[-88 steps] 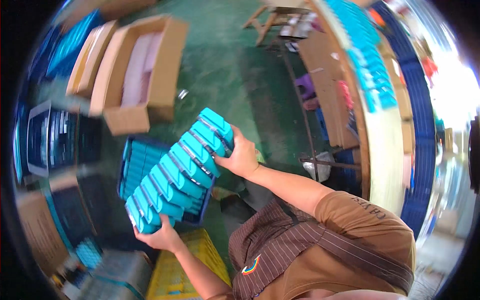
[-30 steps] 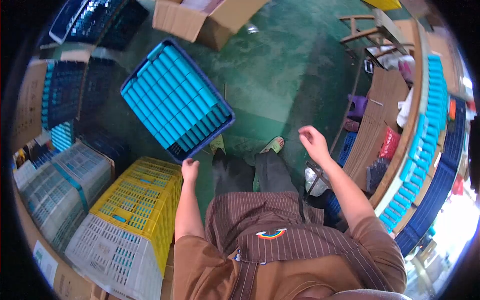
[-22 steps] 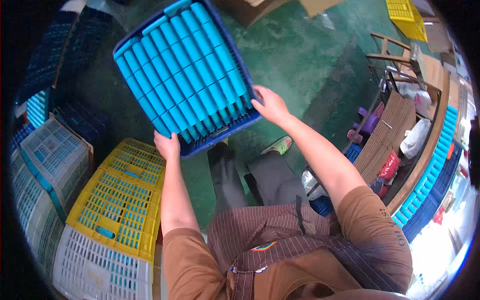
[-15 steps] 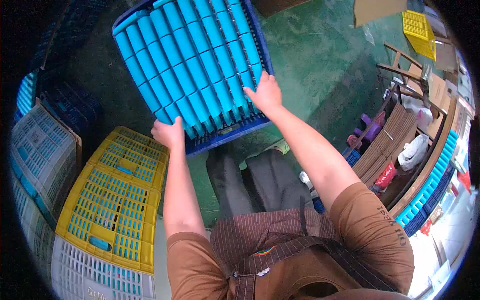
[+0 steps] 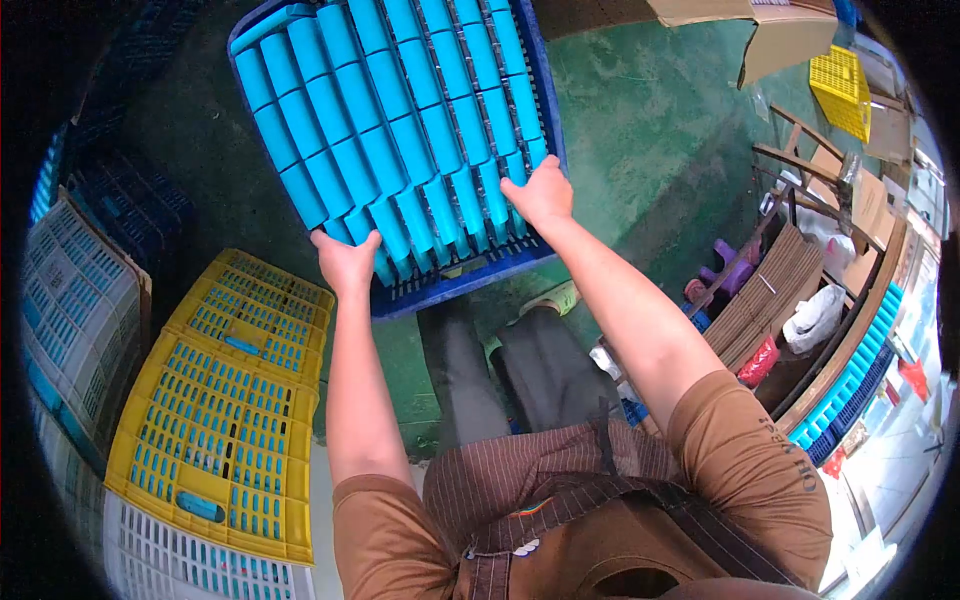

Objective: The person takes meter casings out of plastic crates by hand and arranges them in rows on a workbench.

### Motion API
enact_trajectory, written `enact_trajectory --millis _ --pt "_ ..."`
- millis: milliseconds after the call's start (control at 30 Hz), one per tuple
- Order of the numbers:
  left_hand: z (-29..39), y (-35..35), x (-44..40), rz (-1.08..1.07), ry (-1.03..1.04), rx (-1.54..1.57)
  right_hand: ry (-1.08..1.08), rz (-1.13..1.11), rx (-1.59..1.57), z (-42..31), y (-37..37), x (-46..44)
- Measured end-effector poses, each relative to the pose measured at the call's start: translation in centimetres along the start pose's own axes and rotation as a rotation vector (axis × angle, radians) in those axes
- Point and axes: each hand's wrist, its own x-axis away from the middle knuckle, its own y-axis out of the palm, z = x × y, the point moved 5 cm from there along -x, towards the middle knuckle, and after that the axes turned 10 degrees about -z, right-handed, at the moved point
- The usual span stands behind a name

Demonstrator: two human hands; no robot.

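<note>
A blue crate (image 5: pixel 455 290) holds rows of cyan cylinder-like pieces (image 5: pixel 405 100). My left hand (image 5: pixel 347 264) is closed at the left end of the nearest row of cyan pieces, its thumb over them, beside the crate's near left corner. At the row's right end, next to the crate's right rim, my right hand (image 5: pixel 545 198) is closed with its thumb on the pieces. Parts of the fingers of both hands are hidden by the pieces and the rim. That nearest row lies slightly out of line with the rows behind it.
Yellow crates (image 5: pixel 218 437) and a white crate (image 5: pixel 190 550) stand at the lower left, grey-white crates (image 5: pixel 82 305) beyond. A cardboard box (image 5: pixel 790 45) and another yellow crate (image 5: pixel 840 90) are at the upper right. Flattened cardboard (image 5: pixel 765 295) lies under the right-hand table (image 5: pixel 850 345).
Earlier my hands held a row of cyan pieces above the crate, then were apart from it. Now both are at the crate's near row. The view has shifted, and the crate appears larger.
</note>
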Motion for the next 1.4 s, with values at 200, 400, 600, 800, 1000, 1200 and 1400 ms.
enact_trajectory --millis 200,400,600,800,1000,1200,1400 --pt "-0.3 0.4 -0.3 0.054 -0.021 0.015 -0.084 0.081 -0.115 1.4 0.4 0.1" --pt "-1.0 0.7 1.4 0.124 0.025 0.026 -0.114 0.095 -0.145 1.9 -0.6 1.0" --pt "-1.5 1.3 -0.1 0.103 0.003 0.043 -0.062 0.07 -0.131 1.9 0.4 0.0" --pt "-1.7 1.0 2.5 0.184 0.029 0.086 -0.116 0.113 -0.178 3.2 0.1 2.1" --pt "-2.5 -1.0 8.2 0.264 0.106 0.113 -0.215 0.258 -0.224 5.1 -0.6 7.3" --pt "2.2 -7.7 16.8 0.33 0.268 0.242 -0.279 0.34 -0.369 5.2 -8.4 16.0" --pt "14.0 -15.6 27.7 0.33 0.647 0.299 -0.301 0.58 -0.625 9.8 -21.4 27.4"
